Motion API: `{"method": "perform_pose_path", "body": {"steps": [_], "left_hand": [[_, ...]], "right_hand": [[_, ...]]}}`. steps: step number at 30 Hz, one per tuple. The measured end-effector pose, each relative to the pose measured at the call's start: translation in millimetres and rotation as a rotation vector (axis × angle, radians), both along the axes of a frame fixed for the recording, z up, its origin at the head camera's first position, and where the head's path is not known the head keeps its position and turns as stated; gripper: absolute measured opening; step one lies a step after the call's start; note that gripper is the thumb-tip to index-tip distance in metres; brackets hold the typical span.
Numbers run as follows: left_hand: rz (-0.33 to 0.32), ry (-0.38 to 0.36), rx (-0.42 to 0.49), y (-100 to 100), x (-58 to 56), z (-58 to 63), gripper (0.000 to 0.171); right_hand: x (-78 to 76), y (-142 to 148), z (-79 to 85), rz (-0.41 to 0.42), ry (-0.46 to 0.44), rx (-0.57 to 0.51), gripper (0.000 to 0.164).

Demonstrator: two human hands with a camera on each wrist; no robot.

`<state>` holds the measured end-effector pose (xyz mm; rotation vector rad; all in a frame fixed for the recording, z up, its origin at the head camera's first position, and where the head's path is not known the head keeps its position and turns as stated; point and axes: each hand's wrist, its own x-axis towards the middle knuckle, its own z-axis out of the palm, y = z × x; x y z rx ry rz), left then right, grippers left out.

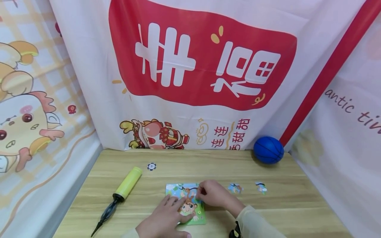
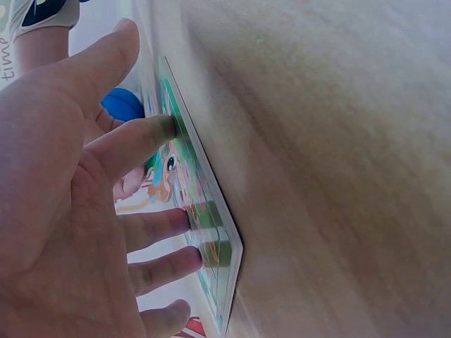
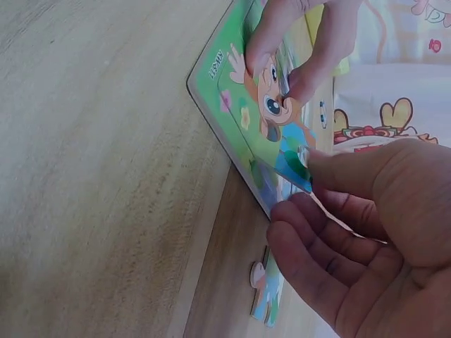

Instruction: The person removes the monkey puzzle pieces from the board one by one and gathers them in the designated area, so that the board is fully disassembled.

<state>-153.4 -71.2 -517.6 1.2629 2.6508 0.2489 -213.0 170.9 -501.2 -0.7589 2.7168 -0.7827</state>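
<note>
Pump [image 1: 122,194] lies on a table [image 1: 285,211]; left hand [image 1: 166,215], fingers spread apart, rests on a puzzle tray [image 1: 203,220] holding monkey-picture pieces [image 1: 188,208]; right hand [image 1: 215,195] pinches a tilted piece [image 3: 294,165] at its right side, two loose pieces [image 1: 235,188] beyond.

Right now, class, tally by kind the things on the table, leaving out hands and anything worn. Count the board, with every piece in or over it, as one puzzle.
Puzzle: 1
Loose pieces, right of the board: 2
Pump: 1
Ball: 1
Round token: 1
Total: 6
</note>
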Motion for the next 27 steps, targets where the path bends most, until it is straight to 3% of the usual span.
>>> {"method": "perform_pose_path", "body": {"steps": [3,7,10,13,18,21,27], "left_hand": [[-0.001,0.006,0.002,1.2,1.2,0.8,0.064],[0.0,0.006,0.006,2.6,2.2,-0.6,0.066],[-0.003,0.009,0.002,1.9,2.9,-1.2,0.067],[-0.01,0.027,0.004,0.5,3.7,-0.7,0.068],[-0.011,0.034,0.012,-0.8,4.0,-1.3,0.07],[-0.007,0.026,0.0,-1.3,3.2,-1.5,0.07],[0.005,0.002,-0.011,2.4,3.2,-1.9,0.071]], "right_hand": [[0.3,3.2,-3.3,-0.004,-0.033,-0.025,0.013],[1.5,17.5,-6.3,-0.034,-0.131,-0.186,0.005],[3.8,43.9,-4.7,-0.068,-0.217,-0.386,0.011],[10.1,87.6,-1.6,-0.139,-0.256,-0.498,0.017],[34.1,180.5,-3.9,-0.324,-0.283,-0.478,0.024],[49.3,226.9,-10.6,-0.374,-0.307,-0.457,0.025],[63.7,267.9,-19.7,-0.403,-0.331,-0.422,0.027]]}}
